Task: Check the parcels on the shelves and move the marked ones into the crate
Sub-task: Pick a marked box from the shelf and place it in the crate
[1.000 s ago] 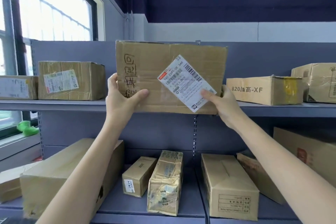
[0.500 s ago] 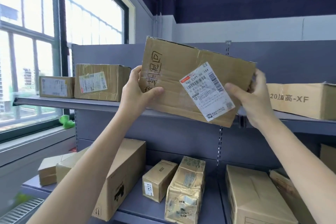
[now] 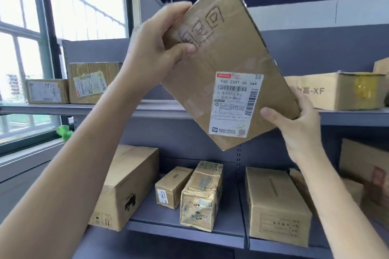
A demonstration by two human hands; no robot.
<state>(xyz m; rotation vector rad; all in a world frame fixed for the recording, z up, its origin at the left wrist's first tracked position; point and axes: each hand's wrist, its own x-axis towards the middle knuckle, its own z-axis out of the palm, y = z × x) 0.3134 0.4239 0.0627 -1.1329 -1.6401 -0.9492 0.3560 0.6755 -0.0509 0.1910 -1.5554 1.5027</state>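
Both forearms reach up from the near edge of the view. The left hand [image 3: 160, 42] grips the upper left edge of a flat cardboard parcel [image 3: 227, 57], thumb across the front face and fingers curled over the edge behind it. The right hand [image 3: 294, 120] holds the parcel's lower right edge, thumb on the front face near the shipping label [image 3: 236, 104], remaining fingers wrapped behind the edge. The parcel is held in the air in front of the shelving, tilted with one corner pointing down, touching no shelf. Handwritten characters are on its upper front; the white label with barcodes sits on the lower front.

Behind and below, the lower shelf [image 3: 189, 231] carries a large carton [image 3: 126, 187] at left, a small box [image 3: 171, 187] beside it, a crumpled taped parcel [image 3: 202, 195] just right of that, and an upright carton [image 3: 275, 206] further right. More cartons at the far right are partly hidden by the right arm.

The upper shelf [image 3: 147, 109] holds two labelled boxes [image 3: 92, 83] at far left and a long printed carton [image 3: 341, 90] at right.

A window [image 3: 63, 27] fills the far left, with a green object [image 3: 64, 131] on its sill.
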